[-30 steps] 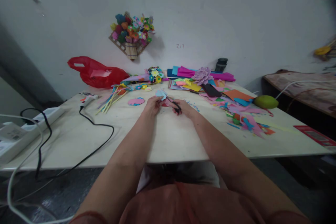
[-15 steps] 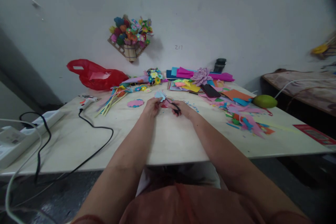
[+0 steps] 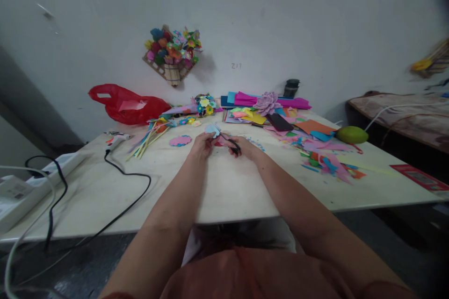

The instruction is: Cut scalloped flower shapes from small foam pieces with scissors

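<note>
My left hand [image 3: 203,144] pinches a light-blue paper piece [image 3: 211,129] by its lower edge, over the middle of the table. My right hand [image 3: 242,145] is closed round the black handles of a pair of scissors [image 3: 234,145]. The blades point up and left and reach the blue piece; whether they are apart is too small to tell. Under and between my hands shows some pink and red paper [image 3: 220,141]. Left of my left hand, a pink disc with a blue scalloped edge [image 3: 180,140] lies on the white table [image 3: 231,191]. Tiny blue scraps [image 3: 255,142] are scattered beyond my right hand.
A hot glue gun [image 3: 117,140] with a black cord and a power strip [image 3: 45,187] are at left. A red plastic bag [image 3: 135,107] and paper flowers [image 3: 205,104] stand behind. Coloured sheets [image 3: 315,127], a phone-like dark slab [image 3: 279,122], scraps [image 3: 331,163] and a green oval object [image 3: 352,134] lie right.
The view has shifted slightly. Both hands stay in nearly the same place, with the scissors still at the blue paper piece.
</note>
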